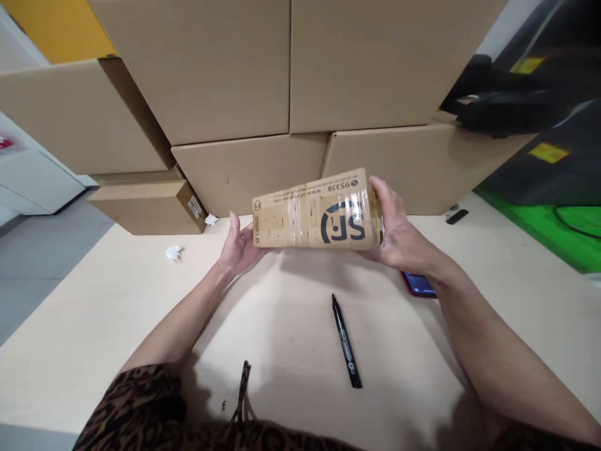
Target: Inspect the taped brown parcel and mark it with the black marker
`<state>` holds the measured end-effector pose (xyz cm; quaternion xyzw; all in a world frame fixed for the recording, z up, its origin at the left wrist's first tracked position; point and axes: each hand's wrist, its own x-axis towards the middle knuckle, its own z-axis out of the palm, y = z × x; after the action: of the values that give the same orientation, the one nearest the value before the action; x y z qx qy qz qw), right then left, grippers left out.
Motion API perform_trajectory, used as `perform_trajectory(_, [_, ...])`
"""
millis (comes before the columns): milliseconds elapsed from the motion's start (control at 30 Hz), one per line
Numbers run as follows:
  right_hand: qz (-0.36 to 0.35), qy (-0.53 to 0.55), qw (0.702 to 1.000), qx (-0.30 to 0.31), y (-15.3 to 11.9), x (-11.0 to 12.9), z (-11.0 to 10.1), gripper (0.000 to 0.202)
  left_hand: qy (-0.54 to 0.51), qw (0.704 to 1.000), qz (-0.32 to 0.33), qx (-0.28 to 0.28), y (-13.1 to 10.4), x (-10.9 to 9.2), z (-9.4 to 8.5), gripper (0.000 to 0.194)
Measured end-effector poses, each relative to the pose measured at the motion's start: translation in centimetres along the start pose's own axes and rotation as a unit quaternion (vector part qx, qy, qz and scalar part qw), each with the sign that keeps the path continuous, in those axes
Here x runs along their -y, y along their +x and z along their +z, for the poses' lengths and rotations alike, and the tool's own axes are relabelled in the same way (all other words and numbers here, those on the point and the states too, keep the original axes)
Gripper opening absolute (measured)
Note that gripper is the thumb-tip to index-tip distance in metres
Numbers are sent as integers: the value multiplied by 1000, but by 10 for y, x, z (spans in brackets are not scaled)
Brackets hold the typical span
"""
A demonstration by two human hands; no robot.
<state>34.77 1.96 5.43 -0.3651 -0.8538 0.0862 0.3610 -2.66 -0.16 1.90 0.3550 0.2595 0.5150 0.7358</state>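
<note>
Between my two hands I hold a small cardboard box above the table, tilted, with clear tape around it and black "SF Express" print on the side facing me. My left hand supports its left end from below, thumb up and apart from the box. Around the right end, my right hand is closed, with the fingers partly hidden behind and under it. An uncapped black marker pen lies on the table below the box. A phone with a lit screen is partly covered by my right wrist.
Large cardboard boxes are stacked along the back of the table. A flatter carton stands at the left. Crumpled white scraps lie near it. At the back right is a small black object, perhaps the pen's cap.
</note>
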Motion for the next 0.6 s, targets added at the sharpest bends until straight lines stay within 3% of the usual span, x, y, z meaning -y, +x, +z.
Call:
perform_trajectory(100, [-41, -51, 997, -28, 1, -2, 7, 132, -16, 1000, -11, 2, 0, 0, 3, 86])
perform_trajectory(367, [-70, -119, 990, -42, 1, -3, 7, 119, -88, 995, -43, -19, -3, -1, 10, 77])
perform_trajectory(500, [-62, -66, 995, -33, 4, -1, 7, 111, -96, 993, -51, -38, -2, 0, 9, 61])
perform_trajectory(600, [-20, 14, 999, -28, 7, 4, 10, 100, -78, 994, -34, -64, 0, 2, 9, 42])
